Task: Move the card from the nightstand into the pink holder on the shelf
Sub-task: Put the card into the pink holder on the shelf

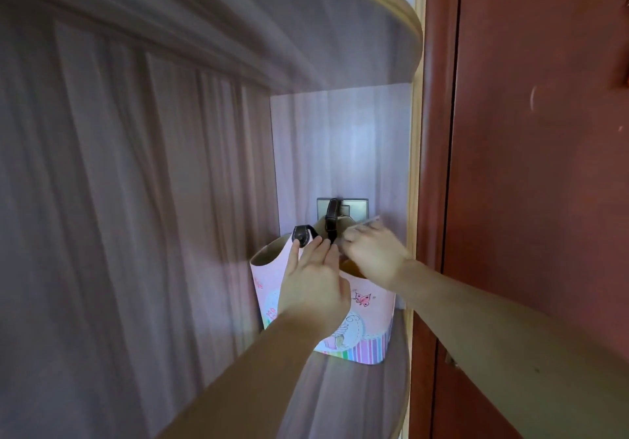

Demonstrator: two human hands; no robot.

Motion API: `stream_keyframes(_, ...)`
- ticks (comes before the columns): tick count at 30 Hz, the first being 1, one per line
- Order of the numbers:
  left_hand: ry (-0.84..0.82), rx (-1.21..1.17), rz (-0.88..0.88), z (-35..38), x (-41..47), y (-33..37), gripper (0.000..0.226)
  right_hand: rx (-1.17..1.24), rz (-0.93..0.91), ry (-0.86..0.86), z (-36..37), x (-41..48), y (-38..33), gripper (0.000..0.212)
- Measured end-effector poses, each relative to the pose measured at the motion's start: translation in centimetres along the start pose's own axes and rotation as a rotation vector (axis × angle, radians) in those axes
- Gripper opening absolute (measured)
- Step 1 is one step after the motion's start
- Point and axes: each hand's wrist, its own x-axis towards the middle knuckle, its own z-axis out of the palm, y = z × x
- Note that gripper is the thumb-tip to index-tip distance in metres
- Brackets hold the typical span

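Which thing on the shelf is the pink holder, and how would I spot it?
Look at the curved wooden shelf beside the red-brown door. On it, under both hands, stands the pink holder. It is the only pink thing there, with a butterfly drawing, rainbow stripes along the bottom and dark straps at the top.

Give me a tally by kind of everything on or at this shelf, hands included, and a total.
Hands: 2, the left hand on the holder's rim and the right hand pinching the card
Pink holder: 1
Dark strap handles: 2
Card: 1, above the holder's opening
Wall plate behind the holder: 1
Total: 7
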Motion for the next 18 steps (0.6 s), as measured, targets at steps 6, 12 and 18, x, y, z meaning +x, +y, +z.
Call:
stream_keyframes(6, 0.035, 0.022, 0.018, 1.2, 0.2, -0.5, 0.07, 0.413, 0.165, -0.205, 1.0, 1.2, 0.7, 0.009)
stream_keyframes(12, 0.038, 0.026, 0.01, 2.1, 0.1, -0.5, 0.063, 0.59, 0.336, -0.461, 2.3, 2.6, 1.3, 0.032)
stream_keyframes(18, 0.043, 0.07, 0.008, 2.6, 0.6, -0.3, 0.061, 0.672, 0.386, -0.555, 4.9, 3.8, 2.0, 0.011)
